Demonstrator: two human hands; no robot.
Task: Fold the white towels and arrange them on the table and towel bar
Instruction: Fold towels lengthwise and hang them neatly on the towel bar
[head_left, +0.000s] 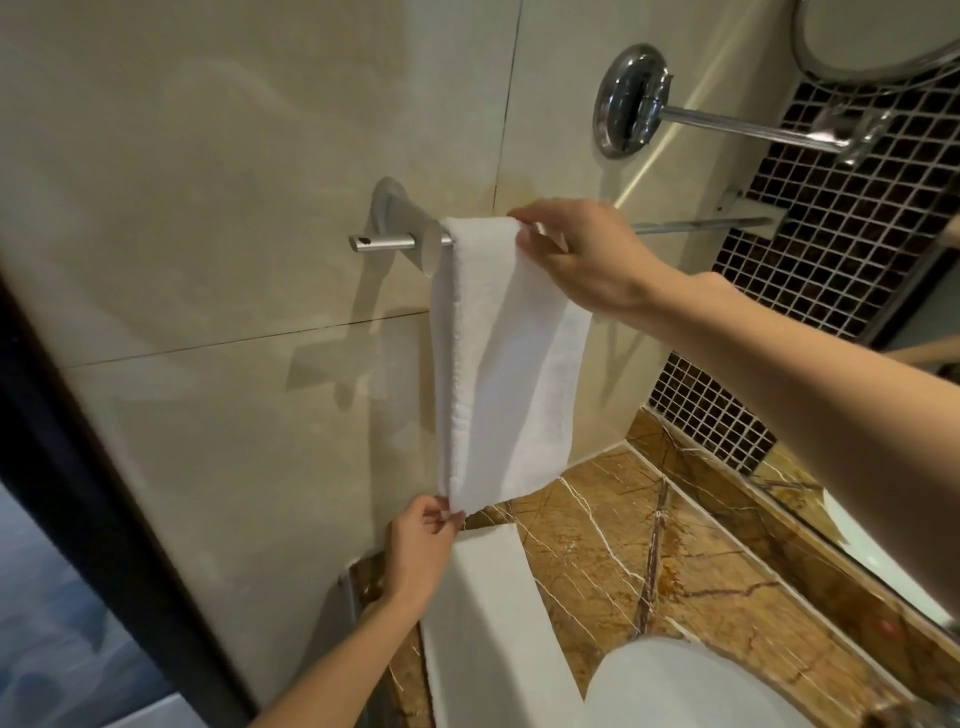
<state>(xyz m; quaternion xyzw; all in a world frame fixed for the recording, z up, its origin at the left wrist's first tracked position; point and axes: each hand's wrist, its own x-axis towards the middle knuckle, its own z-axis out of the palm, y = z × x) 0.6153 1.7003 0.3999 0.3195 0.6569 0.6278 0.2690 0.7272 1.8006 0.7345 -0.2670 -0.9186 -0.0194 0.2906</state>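
White folded towel (498, 364) draped over towel bar (696, 225), hanging in long narrow strip just beside bar's left wall mount. Right hand (587, 254) at bar, fingers closed on towel's top fold. Left hand (421, 540) well below bar, pinching towel's bottom edge. Judged: hanging nearly done, straightening left; table arrangement not visible, status unknown.

Lit warmly and evenly from above right. Soft multiple shadows thrown across the glossy cream wall tiles (208, 208). Glare streaked on the round chrome wall fitting (631, 98). Edges bowed by wide-angle distortion; slightly soft throughout.
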